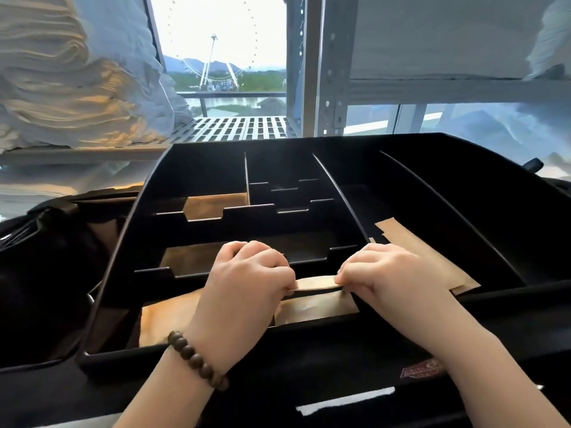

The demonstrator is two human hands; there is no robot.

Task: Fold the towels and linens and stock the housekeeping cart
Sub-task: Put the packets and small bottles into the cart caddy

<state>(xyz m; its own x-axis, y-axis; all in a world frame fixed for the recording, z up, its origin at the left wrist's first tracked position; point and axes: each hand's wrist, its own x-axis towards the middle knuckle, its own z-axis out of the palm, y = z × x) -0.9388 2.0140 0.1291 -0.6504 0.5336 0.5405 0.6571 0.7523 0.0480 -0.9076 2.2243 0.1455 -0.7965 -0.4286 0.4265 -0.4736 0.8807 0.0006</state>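
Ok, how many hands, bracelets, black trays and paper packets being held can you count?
Hands: 2, the left hand and the right hand
Bead bracelet: 1
Black tray: 1
Held paper packet, pinched by both hands: 1
Total: 5

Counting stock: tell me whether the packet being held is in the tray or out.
In: the packet sits in the tray's near compartment, while the left hand and right hand pinch only its top edge.
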